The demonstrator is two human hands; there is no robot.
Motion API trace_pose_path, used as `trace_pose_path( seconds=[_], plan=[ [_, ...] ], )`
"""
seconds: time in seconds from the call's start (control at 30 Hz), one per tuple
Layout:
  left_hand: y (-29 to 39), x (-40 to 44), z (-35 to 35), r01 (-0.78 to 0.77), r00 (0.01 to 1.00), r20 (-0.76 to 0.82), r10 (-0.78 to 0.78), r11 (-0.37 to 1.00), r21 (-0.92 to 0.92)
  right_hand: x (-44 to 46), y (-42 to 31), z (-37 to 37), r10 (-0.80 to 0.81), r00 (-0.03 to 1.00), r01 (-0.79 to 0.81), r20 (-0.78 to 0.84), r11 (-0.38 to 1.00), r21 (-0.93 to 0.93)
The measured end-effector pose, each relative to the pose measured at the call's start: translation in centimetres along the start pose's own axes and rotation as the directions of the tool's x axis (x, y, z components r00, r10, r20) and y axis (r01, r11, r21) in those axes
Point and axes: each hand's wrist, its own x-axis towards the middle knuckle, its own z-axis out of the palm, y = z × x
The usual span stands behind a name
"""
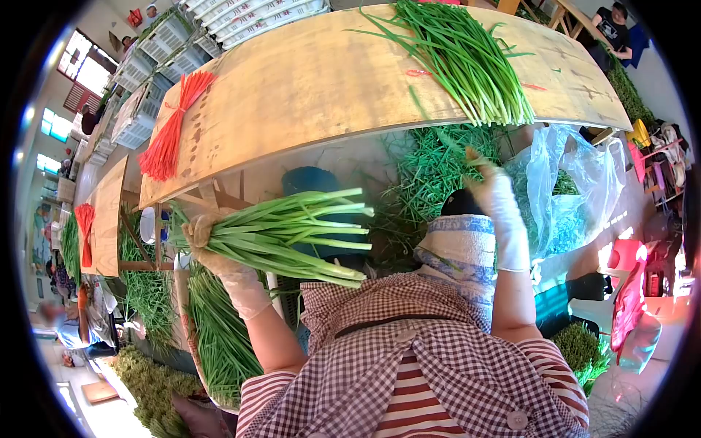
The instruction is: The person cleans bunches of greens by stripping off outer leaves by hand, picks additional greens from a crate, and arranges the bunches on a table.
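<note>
Our bunch of long green stalks (pixel 292 230) left of centre, gathered in our left hand (pixel 201 237), lying nearly sideways, paler ends fanned rightward, our loose green trimmings (pixel 431 179) heaped right of centre, tangled, near our blurred right hand (pixel 493 186)

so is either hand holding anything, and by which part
The left hand grips a bunch of green stalks near its leafy end, pale ends free; the right hand is too blurred to tell.
</note>
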Motion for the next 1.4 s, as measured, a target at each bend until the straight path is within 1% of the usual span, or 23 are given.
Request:
trace_pose_path(
  seconds=[0.03, 0.07, 0.1, 0.13, 0.17, 0.2, 0.43, 0.57, 0.67, 0.73, 0.77, 0.8, 0.87, 0.9, 0.93, 1.03, 1.1, 1.17, 1.23, 1.27, 1.3, 1.33, 1.4],
  plan=[
    [-0.5, -0.1, 0.4, 0.173, 0.984, 0.086, -0.155, 0.946, -0.275, -0.3, -3.4, -0.2, 0.091, 0.988, -0.063, 0.125, 0.976, -0.207],
    [-1.0, 0.0, 0.2, 0.129, 0.992, 0.054, -0.118, 0.947, -0.295, -0.5, -5.8, 0.3, 0.142, 0.963, -0.201, 0.23, 0.945, 0.257],
    [-1.2, 0.2, 0.0, 0.141, 0.99, 0.057, -0.13, 0.941, -0.307, -0.8, -8.2, 0.5, 0.18, 0.891, -0.407, 0.418, 0.724, 0.557],
    [-1.2, 0.2, -0.2, 0.15, 0.989, 0.056, -0.14, 0.936, -0.317, -0.9, -8.8, 1.1, 0.055, 0.846, -0.436, 0.531, 0.645, 0.628],
    [-1.1, 0.2, -0.4, 0.16, 0.987, 0.052, -0.152, 0.932, -0.324, -1.4, -11.0, 1.3, -0.012, 0.835, -0.44, 0.551, 0.585, 0.681],
    [-1.8, -0.2, 0.0, 0.116, 0.993, 0.028, -0.112, 0.952, -0.282, -1.8, -12.0, 2.3, -0.037, 0.821, -0.433, 0.57, 0.611, 0.663],
    [-2.4, -0.4, 0.0, 0.208, 0.977, 0.111, -0.18, 0.905, -0.37, -2.1, -14.1, 4.3, -0.021, 0.872, -0.351, 0.489, 0.671, 0.653],
    [-2.1, -0.3, -0.4, 0.199, 0.979, 0.05, -0.196, 0.893, -0.404, -2.3, -13.8, 4.7, -0.001, 0.891, -0.275, 0.454, 0.795, 0.541],
    [-2.6, -0.5, 0.2, 0.22, 0.975, 0.056, -0.217, 0.882, -0.417, -2.5, -13.7, 5.2, 0.002, 0.906, -0.263, 0.423, 0.787, 0.559],
    [-2.5, -0.6, 0.0, 0.201, 0.979, 0.039, -0.202, 0.897, -0.394, -2.5, -13.6, 5.4, -0.032, 0.948, -0.172, 0.316, 0.783, 0.598],
    [-2.3, -0.4, -0.4, 0.195, 0.979, 0.066, -0.192, 0.802, -0.565, -2.4, -13.5, 5.5, -0.05, 0.964, -0.125, 0.26, 0.779, 0.615],
    [-2.1, -0.2, -1.1, 0.186, 0.98, 0.091, -0.174, 0.675, -0.714, -2.0, -14.3, 4.1, -0.02, 0.936, -0.253, 0.352, 0.656, 0.711],
    [-1.7, -0.3, -1.1, 0.21, 0.977, 0.168, -0.128, 0.657, -0.724, -1.6, -13.6, 3.2, 0.159, 0.909, -0.413, 0.385, 0.459, 0.787],
    [-1.5, -0.5, -0.3, 0.228, 0.967, 0.228, -0.11, 0.772, -0.593, -1.4, -11.9, 3.1, 0.263, 0.874, -0.481, 0.409, 0.339, 0.809],
    [-1.5, -0.5, 0.3, 0.227, 0.96, 0.261, -0.101, 0.826, -0.516, -1.3, -10.3, 3.0, 0.265, 0.823, -0.568, 0.503, 0.375, 0.732],
    [-1.2, -0.3, 1.3, 0.196, 0.952, 0.297, -0.071, 0.888, -0.417, -3.6, -10.1, 3.0, -0.119, 0.679, -0.568, 0.724, 0.54, 0.622],
    [-1.8, -0.1, 0.9, 0.25, 0.931, 0.347, -0.111, 0.887, -0.389, -4.6, -13.3, 3.1, -0.131, 0.646, -0.563, 0.752, 0.583, 0.586],
    [-2.7, 0.1, 0.5, 0.229, 0.933, 0.341, -0.113, 0.918, -0.324, -4.9, -15.0, 4.2, -0.093, 0.518, -0.605, 0.85, 0.663, 0.441],
    [-2.5, 0.6, -0.2, 0.172, 0.953, 0.288, -0.094, 0.951, -0.258, -5.8, -15.5, 4.9, -0.1, 0.583, -0.553, 0.806, 0.678, 0.484],
    [-2.2, 0.9, -0.5, 0.144, 0.963, 0.259, -0.081, 0.961, -0.236, -5.6, -15.5, 4.7, -0.103, 0.584, -0.475, 0.805, 0.761, 0.442],
    [-2.1, 1.0, -0.5, 0.116, 0.971, 0.228, -0.066, 0.97, -0.212, -6.1, -14.0, 5.2, -0.101, 0.579, -0.599, 0.809, 0.621, 0.506],
    [-2.1, 0.9, -0.2, 0.07, 0.979, 0.204, -0.029, 0.978, -0.199, -6.0, -13.5, 3.6, -0.216, 0.63, -0.642, 0.746, 0.395, 0.657],
    [-1.2, 1.0, -0.5, 0.066, 0.981, 0.195, -0.014, 0.962, -0.263, -5.5, -11.5, 1.7, -0.389, 0.77, -0.591, 0.505, -0.138, 0.795]
  ],
)
